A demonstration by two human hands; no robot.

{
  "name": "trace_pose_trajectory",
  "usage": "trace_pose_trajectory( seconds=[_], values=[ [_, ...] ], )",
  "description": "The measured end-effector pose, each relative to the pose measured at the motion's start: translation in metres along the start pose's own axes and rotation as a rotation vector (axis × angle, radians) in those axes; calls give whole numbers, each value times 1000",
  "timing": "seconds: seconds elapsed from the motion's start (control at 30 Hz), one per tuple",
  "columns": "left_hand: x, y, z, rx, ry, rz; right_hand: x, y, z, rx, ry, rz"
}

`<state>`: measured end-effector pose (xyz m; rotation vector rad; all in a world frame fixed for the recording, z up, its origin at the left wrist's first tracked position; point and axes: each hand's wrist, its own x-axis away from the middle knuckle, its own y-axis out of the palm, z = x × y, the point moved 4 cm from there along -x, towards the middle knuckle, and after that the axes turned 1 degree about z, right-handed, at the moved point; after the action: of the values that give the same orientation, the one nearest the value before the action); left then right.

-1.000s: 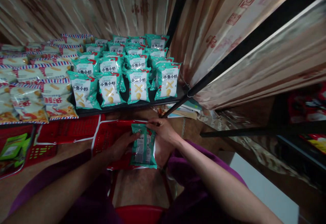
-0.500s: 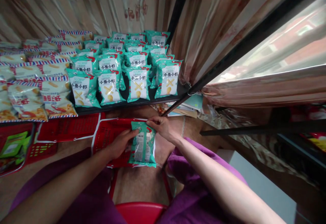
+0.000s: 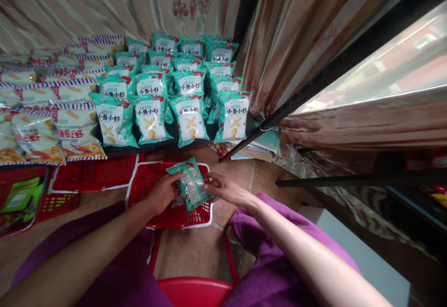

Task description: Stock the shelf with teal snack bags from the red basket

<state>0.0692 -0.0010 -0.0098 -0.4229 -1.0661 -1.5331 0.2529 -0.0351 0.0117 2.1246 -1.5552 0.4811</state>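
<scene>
Nearest the viewer, at the bottom edge, is the rim of a red stool [image 3: 193, 290], with the person's purple-clad legs [image 3: 279, 269] on either side of it. Two bare forearms reach forward from there.

A little farther out, both hands meet on one small teal snack bag [image 3: 190, 183]. The left hand [image 3: 162, 193] has its fingers curled closed on the bag's left side. The right hand [image 3: 225, 189] pinches the bag's right edge between thumb and fingers. The bag is tilted, its top corner leaning left and away, with a pale panel facing up. It is held just above a red plastic basket [image 3: 146, 183] with a white rim, which sits on the brown floor.

To the left lies a second red basket [image 3: 94, 174]. Farther left still, a third holds a green packet [image 3: 21, 195].

Beyond the baskets, a low black shelf [image 3: 139, 148] carries rows of upright matching teal bags [image 3: 190, 120]. To their left lie bags with red, white and blue striped edges [image 3: 77, 134]. A stack of papers [image 3: 251, 151] lies under the shelf's right end.

At the far side and to the right hang shiny beige curtains [image 3: 279, 41]. A dark metal rack [image 3: 349, 176] stands at the right.
</scene>
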Motion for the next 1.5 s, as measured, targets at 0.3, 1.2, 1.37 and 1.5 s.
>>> trace_pose_trajectory(
  seconds=[0.3, 1.2, 1.37, 1.5],
  values=[
    [-2, 5, 12, 7, 112, -47, -10, -24, -11, -150, -29, 268],
    [2, 29, 12, -66, 97, -104, -11, -40, -46, -621, -385, 575],
    [1, 45, 13, -99, 109, -198, -12, -39, -54, -762, -429, 567],
    [0, 53, 11, -132, 104, -208, -17, -45, -50, -631, -413, 591]
  ],
)
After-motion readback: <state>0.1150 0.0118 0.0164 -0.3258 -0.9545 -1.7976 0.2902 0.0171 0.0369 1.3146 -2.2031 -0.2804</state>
